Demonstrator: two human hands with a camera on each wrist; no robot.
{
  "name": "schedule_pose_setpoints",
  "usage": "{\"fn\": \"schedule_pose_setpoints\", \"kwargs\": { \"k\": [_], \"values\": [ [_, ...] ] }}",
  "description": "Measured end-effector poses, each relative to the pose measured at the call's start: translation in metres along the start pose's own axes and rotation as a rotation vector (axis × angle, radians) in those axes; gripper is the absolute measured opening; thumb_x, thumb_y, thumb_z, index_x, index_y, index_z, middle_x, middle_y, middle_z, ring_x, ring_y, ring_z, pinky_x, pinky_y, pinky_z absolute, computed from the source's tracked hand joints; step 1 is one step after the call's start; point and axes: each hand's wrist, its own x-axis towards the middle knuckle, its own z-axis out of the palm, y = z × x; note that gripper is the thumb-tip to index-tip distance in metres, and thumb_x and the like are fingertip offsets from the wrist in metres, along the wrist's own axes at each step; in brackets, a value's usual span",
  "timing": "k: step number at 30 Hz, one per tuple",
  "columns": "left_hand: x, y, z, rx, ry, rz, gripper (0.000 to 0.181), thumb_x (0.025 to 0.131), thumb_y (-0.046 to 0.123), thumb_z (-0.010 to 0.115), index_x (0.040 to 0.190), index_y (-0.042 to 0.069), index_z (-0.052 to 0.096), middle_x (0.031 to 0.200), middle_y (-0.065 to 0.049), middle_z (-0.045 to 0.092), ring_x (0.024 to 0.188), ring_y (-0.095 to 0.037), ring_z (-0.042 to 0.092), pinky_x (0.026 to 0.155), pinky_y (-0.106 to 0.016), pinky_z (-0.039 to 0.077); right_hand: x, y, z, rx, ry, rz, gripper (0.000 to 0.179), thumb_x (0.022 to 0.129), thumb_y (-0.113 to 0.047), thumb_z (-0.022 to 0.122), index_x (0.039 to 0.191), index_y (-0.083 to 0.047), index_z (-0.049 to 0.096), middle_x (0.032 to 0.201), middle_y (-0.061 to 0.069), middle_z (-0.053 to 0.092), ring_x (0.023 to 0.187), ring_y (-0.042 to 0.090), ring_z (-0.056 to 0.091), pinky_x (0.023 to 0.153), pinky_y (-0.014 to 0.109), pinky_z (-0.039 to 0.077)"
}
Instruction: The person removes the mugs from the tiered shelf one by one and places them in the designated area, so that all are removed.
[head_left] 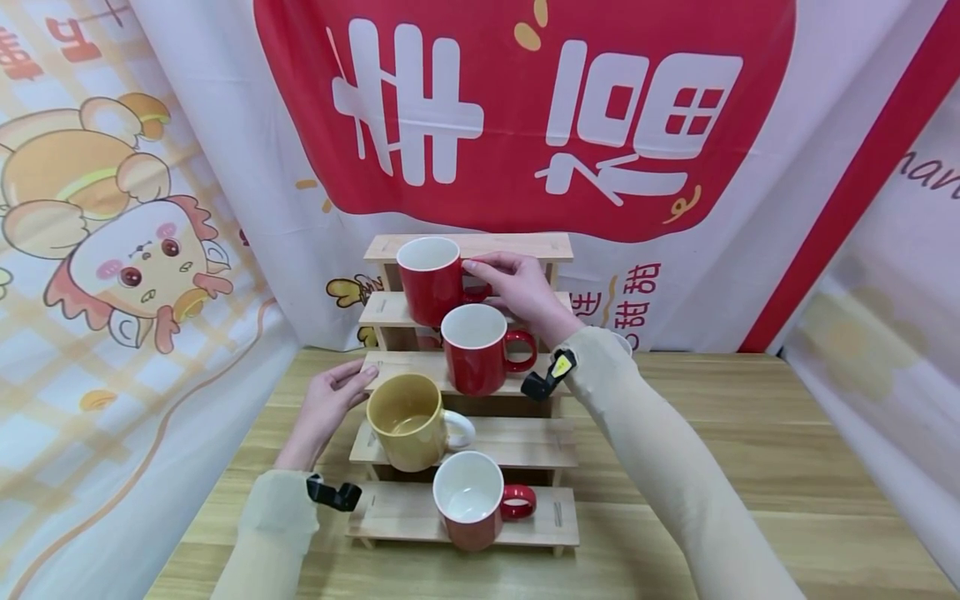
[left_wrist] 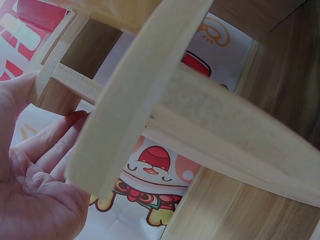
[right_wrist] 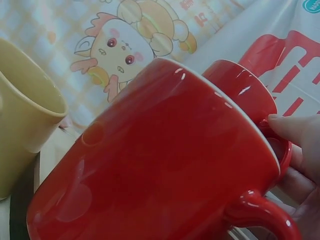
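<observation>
A tiered wooden stand [head_left: 517, 442] carries several mugs in a rising line. My right hand [head_left: 525, 287] pinches the handle of the uppermost red mug [head_left: 431, 287], white inside, at the second step from the top. Just below that hand is another red mug [head_left: 476, 354], which fills much of the right wrist view. A yellow mug [head_left: 408, 425] with a white handle sits one step lower, and a red mug [head_left: 468, 504] occupies the bottom step. At the stand's left side, my left hand [head_left: 330, 404] grips a step's end between thumb and fingers, seen also in the left wrist view.
The stand rests on a wood-grain table [head_left: 675, 467]. Behind it hangs a white cloth with a large red printed patch [head_left: 517, 108]. A checked cartoon cloth [head_left: 135, 233] covers the left side, and another pale cloth [head_left: 877, 333] hangs at the right.
</observation>
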Motion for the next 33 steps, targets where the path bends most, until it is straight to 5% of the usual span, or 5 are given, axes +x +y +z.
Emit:
{"fn": "schedule_pose_setpoints", "kwargs": {
  "k": [19, 33],
  "values": [
    [0.002, -0.003, 0.000, 0.001, 0.010, -0.007, 0.065, 0.099, 0.033, 0.071, 0.143, -0.008, 0.050, 0.138, -0.026, 0.057, 0.099, -0.008, 0.068, 0.092, -0.026, 0.056, -0.007, 0.002, -0.002, -0.015, 0.003, -0.038, 0.040, 0.089, -0.048, 0.077, 0.122, -0.026, 0.073, 0.121, -0.003, 0.068, 0.113, 0.019, 0.062, 0.092, 0.039, 0.058],
    [0.003, -0.003, 0.000, 0.017, 0.009, -0.004, 0.064, 0.099, 0.035, 0.069, 0.143, -0.008, 0.050, 0.138, -0.026, 0.057, 0.102, -0.007, 0.066, 0.093, -0.028, 0.056, -0.019, -0.020, -0.014, 0.135, -0.027, -0.132, 0.038, 0.091, -0.040, 0.077, 0.124, -0.021, 0.074, 0.120, 0.005, 0.071, 0.104, 0.025, 0.071, 0.089, 0.042, 0.060]
  ]
}}
